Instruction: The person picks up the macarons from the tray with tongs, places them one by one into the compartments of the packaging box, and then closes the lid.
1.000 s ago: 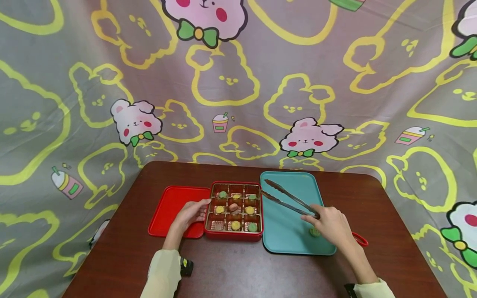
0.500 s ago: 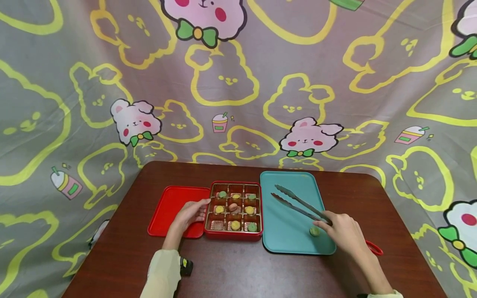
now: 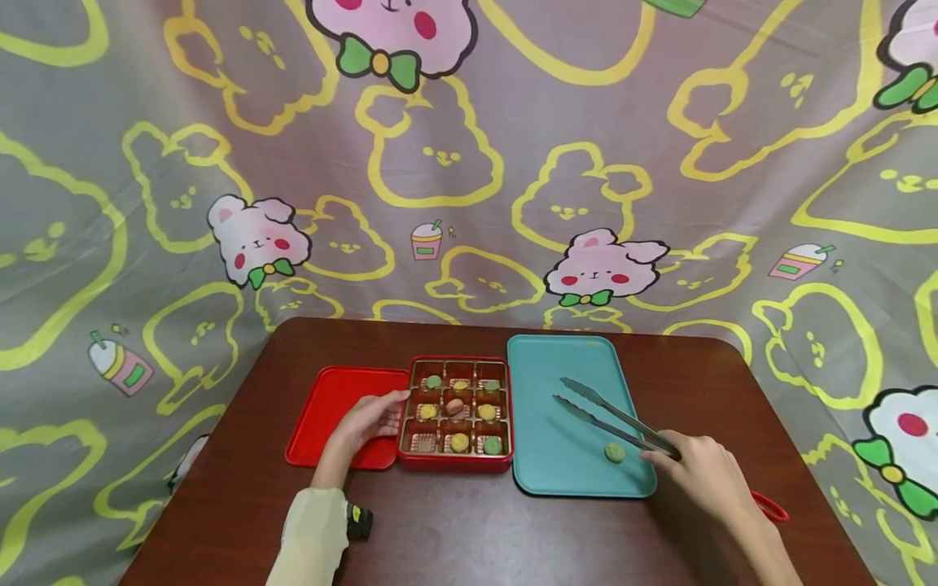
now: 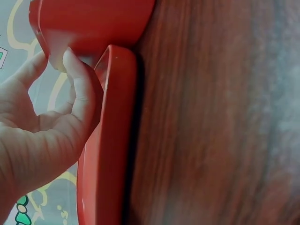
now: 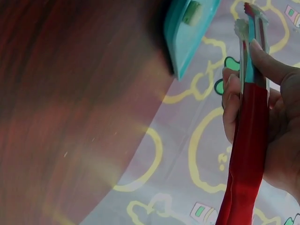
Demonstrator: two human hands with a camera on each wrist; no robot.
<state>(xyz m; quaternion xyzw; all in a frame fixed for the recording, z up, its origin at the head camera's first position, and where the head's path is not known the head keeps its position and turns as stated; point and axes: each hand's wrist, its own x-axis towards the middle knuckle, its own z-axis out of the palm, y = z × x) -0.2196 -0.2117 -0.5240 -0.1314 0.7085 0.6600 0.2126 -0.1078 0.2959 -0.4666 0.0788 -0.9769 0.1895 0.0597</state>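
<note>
My left hand (image 3: 370, 419) is at the left side of a red box (image 3: 458, 464), thumb tip at the rim and fingertips against the outer wall (image 4: 93, 28). Gold dividers split the box into several compartments, most with one green, yellow or brown macaron; the front left one is empty. In my right hand (image 3: 707, 468) I grip metal tongs (image 3: 619, 430), their red handle (image 5: 249, 136) running through the palm. The tong arms stand apart over the teal tray (image 3: 542, 456), with nothing between the tips. A green macaron (image 3: 614, 452) lies on this tray, just below the tongs.
The red lid (image 3: 315, 423) lies left of the box, partly under my left hand. The teal tray stands close along the box's right side. All rest on a brown wooden table (image 3: 440, 529), with a patterned cloth (image 3: 469, 325) hanging behind it.
My right hand has moved right and nearer to me, drawing the tongs away from the box and uncovering the green macaron. The left hand stays at the box.
</note>
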